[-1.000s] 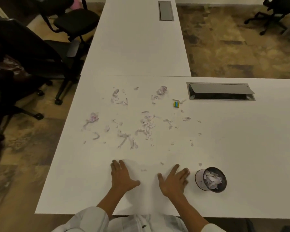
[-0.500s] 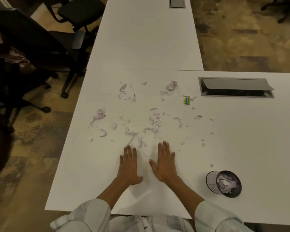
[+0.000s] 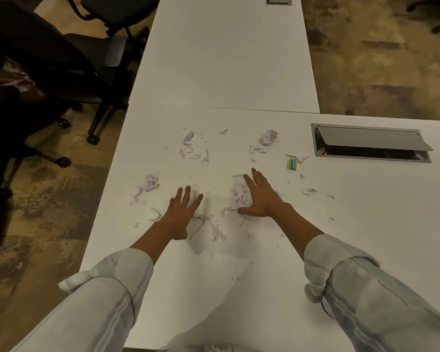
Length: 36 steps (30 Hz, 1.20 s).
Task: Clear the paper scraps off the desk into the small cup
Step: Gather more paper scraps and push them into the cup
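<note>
Several pale purple-and-white paper scraps (image 3: 239, 196) lie scattered over the middle of the white desk (image 3: 366, 224). My left hand (image 3: 182, 214) lies flat with fingers spread, on the scraps left of centre. My right hand (image 3: 261, 196) lies flat with straight fingers on a thicker patch of scraps. Crumpled bits sit at the far side (image 3: 268, 137) and at the left (image 3: 150, 182). The small cup is almost wholly hidden behind my right sleeve; only a thin dark sliver of its rim (image 3: 327, 311) shows.
A small yellow and blue eraser (image 3: 292, 164) lies beyond my right hand. A grey cable box with its lid raised (image 3: 371, 143) is set into the desk at the right. Black office chairs (image 3: 61, 67) stand on the left. A second white desk (image 3: 226, 52) adjoins at the back.
Both hands have slid forward from the near edge onto the scraps, fingers staying spread. The view has moved forward, and my right sleeve now covers the cup.
</note>
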Each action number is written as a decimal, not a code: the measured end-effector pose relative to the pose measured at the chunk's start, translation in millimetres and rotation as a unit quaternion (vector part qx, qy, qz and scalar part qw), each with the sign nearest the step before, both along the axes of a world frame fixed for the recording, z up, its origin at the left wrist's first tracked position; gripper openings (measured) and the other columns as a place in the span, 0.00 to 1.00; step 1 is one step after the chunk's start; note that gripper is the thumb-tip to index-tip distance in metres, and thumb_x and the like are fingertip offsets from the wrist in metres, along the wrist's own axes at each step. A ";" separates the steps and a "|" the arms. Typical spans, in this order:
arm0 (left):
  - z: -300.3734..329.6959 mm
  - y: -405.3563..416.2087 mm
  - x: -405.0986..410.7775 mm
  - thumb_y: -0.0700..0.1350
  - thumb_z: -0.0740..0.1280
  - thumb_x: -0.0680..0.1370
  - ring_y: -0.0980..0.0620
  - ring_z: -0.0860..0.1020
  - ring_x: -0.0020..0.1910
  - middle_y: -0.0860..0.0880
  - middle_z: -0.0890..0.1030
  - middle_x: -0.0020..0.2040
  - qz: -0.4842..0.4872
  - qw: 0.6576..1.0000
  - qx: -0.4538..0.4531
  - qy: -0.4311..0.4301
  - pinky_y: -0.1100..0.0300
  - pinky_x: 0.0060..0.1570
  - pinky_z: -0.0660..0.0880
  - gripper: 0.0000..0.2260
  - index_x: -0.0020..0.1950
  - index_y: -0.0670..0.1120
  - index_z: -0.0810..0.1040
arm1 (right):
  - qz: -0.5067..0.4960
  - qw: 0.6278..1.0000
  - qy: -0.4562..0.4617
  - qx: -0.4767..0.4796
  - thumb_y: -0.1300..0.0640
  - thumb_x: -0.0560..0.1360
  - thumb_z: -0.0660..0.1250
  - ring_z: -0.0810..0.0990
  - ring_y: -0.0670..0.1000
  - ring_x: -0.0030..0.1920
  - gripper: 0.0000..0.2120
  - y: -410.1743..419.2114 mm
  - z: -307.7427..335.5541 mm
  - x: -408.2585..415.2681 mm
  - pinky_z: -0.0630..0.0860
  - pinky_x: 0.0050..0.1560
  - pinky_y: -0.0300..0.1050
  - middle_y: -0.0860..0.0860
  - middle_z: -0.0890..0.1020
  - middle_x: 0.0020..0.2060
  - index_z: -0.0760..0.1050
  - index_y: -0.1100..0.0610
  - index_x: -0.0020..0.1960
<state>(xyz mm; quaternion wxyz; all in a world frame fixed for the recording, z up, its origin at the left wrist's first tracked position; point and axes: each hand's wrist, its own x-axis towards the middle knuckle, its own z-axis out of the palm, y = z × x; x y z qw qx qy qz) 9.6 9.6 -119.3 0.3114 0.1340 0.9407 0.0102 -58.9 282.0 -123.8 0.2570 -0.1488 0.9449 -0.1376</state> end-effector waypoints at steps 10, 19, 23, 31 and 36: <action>-23.5 20.2 -8.5 0.62 0.75 0.64 0.37 0.34 0.74 0.40 0.33 0.76 0.105 0.992 0.069 -0.020 0.42 0.73 0.47 0.56 0.77 0.51 0.39 | 0.051 0.999 0.006 -0.005 0.25 0.67 0.59 0.40 0.57 0.77 0.54 -42.9 -29.9 31.1 0.47 0.75 0.61 0.57 0.43 0.77 0.43 0.58 0.78; -22.9 43.9 45.4 0.43 0.71 0.70 0.45 0.42 0.77 0.45 0.43 0.78 0.111 0.982 0.150 0.024 0.50 0.70 0.64 0.41 0.77 0.48 0.50 | 0.021 0.997 0.071 -0.035 0.53 0.75 0.68 0.61 0.62 0.73 0.29 -75.5 -37.7 113.3 0.67 0.68 0.60 0.61 0.66 0.72 0.64 0.59 0.72; -21.9 43.7 64.9 0.38 0.67 0.71 0.45 0.41 0.77 0.45 0.42 0.78 0.102 0.983 0.153 0.024 0.51 0.68 0.67 0.39 0.77 0.52 0.51 | 0.027 0.995 0.099 -0.005 0.57 0.61 0.81 0.78 0.61 0.61 0.30 -67.7 -41.6 130.5 0.79 0.53 0.52 0.58 0.79 0.60 0.78 0.56 0.61; -21.7 55.3 99.6 0.38 0.59 0.80 0.44 0.49 0.77 0.44 0.47 0.78 0.075 0.988 0.124 0.055 0.54 0.70 0.63 0.27 0.77 0.48 0.53 | 0.036 0.992 0.123 0.016 0.60 0.46 0.84 0.78 0.49 0.31 0.16 -50.8 -23.1 146.0 0.61 0.19 0.34 0.47 0.81 0.29 0.82 0.53 0.30; -16.8 49.4 109.0 0.39 0.79 0.62 0.49 0.80 0.46 0.44 0.81 0.47 0.078 0.980 0.141 0.120 0.63 0.36 0.78 0.14 0.45 0.41 0.82 | -0.091 0.995 -0.003 -0.049 0.65 0.70 0.68 0.83 0.55 0.46 0.09 -38.4 -22.6 140.0 0.80 0.49 0.45 0.54 0.85 0.45 0.83 0.53 0.39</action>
